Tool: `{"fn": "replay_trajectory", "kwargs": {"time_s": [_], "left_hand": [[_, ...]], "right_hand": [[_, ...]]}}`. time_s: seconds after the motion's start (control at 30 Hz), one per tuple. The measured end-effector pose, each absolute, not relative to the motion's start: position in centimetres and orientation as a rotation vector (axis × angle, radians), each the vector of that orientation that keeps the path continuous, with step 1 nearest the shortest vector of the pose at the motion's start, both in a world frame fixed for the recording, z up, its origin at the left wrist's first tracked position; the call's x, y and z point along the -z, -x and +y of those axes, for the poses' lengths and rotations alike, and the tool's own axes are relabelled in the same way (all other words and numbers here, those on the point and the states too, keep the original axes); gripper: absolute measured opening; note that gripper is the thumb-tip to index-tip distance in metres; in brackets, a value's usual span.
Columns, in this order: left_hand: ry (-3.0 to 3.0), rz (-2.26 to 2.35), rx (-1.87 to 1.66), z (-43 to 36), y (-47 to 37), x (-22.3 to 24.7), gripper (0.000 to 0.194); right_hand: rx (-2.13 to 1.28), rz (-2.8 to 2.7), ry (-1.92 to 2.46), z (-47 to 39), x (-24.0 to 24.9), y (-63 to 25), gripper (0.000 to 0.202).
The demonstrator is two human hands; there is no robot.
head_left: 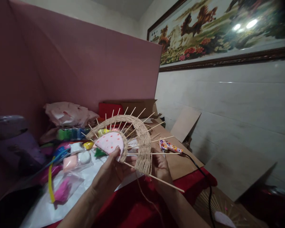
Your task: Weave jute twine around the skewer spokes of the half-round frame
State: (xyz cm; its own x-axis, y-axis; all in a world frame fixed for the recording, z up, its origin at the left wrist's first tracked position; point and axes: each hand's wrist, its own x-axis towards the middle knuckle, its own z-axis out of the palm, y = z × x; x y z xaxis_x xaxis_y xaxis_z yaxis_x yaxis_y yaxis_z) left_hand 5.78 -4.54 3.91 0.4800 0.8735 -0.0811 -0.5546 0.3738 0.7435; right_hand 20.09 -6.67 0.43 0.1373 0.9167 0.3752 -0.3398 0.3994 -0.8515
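Between my hands is a half-round fan frame of thin wooden sticks, with a wide band of woven twine across them. At its centre sits a white half-disc with pink-red dots, edged in twine. My left hand grips the half-disc, thumb on its face and fingers behind. My right hand is closed around the band's right end from behind; some of its fingers are hidden by the weave. The stick tips stick out past the band. A loose strand of twine hangs below, between my forearms.
A flower-patterned glue gun with a black cord lies right on brown cardboard. Bagged modelling clay and a yellow strip lie left. Another stick fan is at lower right, beside the red cloth.
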Motion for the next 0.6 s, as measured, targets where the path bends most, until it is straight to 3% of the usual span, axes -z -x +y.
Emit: {"fn": "replay_trajectory", "kwargs": {"time_s": [0.33,0.6], "left_hand": [[-0.672,0.511,-0.923,-4.2,-5.2,-3.7,0.025],[-0.657,0.529,-0.89,-4.0,-5.1,-3.1,0.023]], "right_hand": [[-1.278,-0.943,0.542,-6.4,0.0,-21.4,0.019],[-1.064,-1.039,0.585,-6.6,0.3,-23.6,0.013]]}}
